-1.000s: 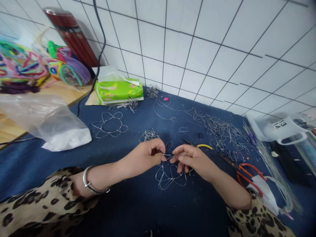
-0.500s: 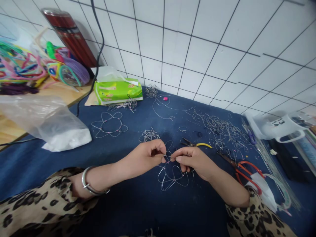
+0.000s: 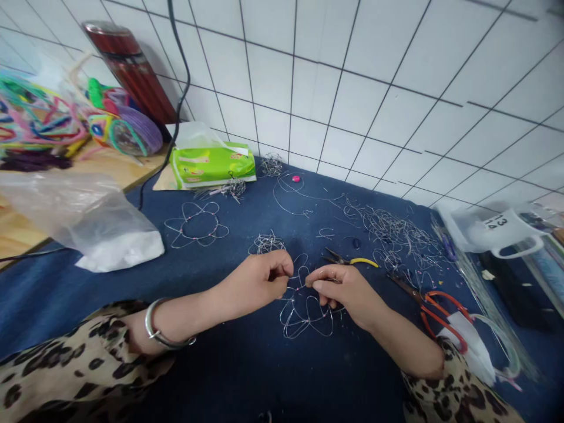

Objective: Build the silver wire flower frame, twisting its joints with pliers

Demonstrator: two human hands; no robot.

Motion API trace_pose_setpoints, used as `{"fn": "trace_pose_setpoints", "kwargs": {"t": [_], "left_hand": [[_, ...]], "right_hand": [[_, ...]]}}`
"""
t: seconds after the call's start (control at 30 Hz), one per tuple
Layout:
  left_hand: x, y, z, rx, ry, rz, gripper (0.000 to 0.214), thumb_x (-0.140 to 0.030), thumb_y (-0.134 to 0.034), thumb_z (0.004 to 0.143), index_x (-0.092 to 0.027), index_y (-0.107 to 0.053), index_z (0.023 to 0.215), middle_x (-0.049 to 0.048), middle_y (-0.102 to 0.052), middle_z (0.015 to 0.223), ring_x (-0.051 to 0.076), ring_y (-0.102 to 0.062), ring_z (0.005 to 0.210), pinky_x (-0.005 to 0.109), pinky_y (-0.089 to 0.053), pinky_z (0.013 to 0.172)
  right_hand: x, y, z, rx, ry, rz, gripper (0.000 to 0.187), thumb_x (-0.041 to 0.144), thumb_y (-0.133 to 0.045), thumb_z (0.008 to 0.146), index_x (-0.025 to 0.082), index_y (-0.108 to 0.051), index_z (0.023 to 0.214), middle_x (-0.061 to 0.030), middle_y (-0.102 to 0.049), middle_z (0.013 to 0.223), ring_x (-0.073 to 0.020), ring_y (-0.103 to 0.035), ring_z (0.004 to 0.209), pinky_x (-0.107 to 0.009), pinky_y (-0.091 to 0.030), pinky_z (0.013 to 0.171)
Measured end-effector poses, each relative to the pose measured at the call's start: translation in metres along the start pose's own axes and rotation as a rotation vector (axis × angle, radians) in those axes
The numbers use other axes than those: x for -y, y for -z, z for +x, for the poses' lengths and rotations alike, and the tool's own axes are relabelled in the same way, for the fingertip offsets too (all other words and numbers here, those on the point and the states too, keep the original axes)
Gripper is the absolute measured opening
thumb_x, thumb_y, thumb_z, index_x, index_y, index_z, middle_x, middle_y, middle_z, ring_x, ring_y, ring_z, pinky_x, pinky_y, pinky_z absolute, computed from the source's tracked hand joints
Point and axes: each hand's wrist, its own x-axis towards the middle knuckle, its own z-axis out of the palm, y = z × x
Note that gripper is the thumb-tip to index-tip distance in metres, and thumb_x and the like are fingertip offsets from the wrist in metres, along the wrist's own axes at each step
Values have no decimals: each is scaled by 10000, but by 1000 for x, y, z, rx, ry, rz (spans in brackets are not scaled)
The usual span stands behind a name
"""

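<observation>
A wire flower (image 3: pixel 307 311) with small pink beads lies on the blue cloth (image 3: pixel 247 376) between my hands. My left hand (image 3: pixel 259 281) is closed, its thumb and forefinger pinching a thin wire at the flower's top. My right hand (image 3: pixel 341 288) faces it, fingers pinched on the same wire and resting over the flower's right petals. The fingertips of both hands are a few centimetres apart. A silver bangle (image 3: pixel 161 329) sits on my left wrist.
A finished wire flower (image 3: pixel 197 224) lies far left. Yellow-handled pliers (image 3: pixel 352 259), red-handled pliers (image 3: pixel 434 308) and a heap of wire scraps (image 3: pixel 392 232) lie to the right. A clear plastic bag (image 3: pixel 88 223), a green tissue pack (image 3: pixel 214 164), a red flask (image 3: pixel 132 70) and a white tub (image 3: pixel 497 232) ring the area.
My hands stayed at the flower's top; the fingertips drew together half a second ago and now sit slightly apart again. The flower shifted a little on the cloth.
</observation>
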Motion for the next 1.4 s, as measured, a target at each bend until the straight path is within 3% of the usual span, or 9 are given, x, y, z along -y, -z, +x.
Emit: {"fn": "trace_pose_setpoints", "kwargs": {"t": [0.67, 1.1, 1.4], "left_hand": [[4, -3, 3, 10, -93, 61, 91, -154, -453, 782, -189, -475, 862, -46, -535, 667, 90, -502, 584, 213, -383, 539], [5, -1, 4, 29, -104, 11, 54, -161, -461, 787, -181, -472, 836, -36, -527, 688, 91, -485, 606, 215, -385, 549], [5, 0, 4, 57, -92, -105, 51, -162, -436, 823, -177, -470, 858, -17, -580, 723, 114, -567, 685, 245, -436, 624]], "right_hand": [[3, -2, 0, 0, -2, -29, 183, 228, -561, 746, 162, -647, 894, 10, -588, 679, -68, -522, 551, -171, -376, 466], [-2, 0, 3, 2, 21, 24, 183, 249, -548, 762, 179, -625, 913, -22, -627, 866, -61, -527, 570, -172, -379, 463], [-3, -1, 3, -3, 32, 26, 178, 246, -543, 760, 177, -617, 907, -24, -628, 868, -62, -525, 557, -175, -385, 452]]}}
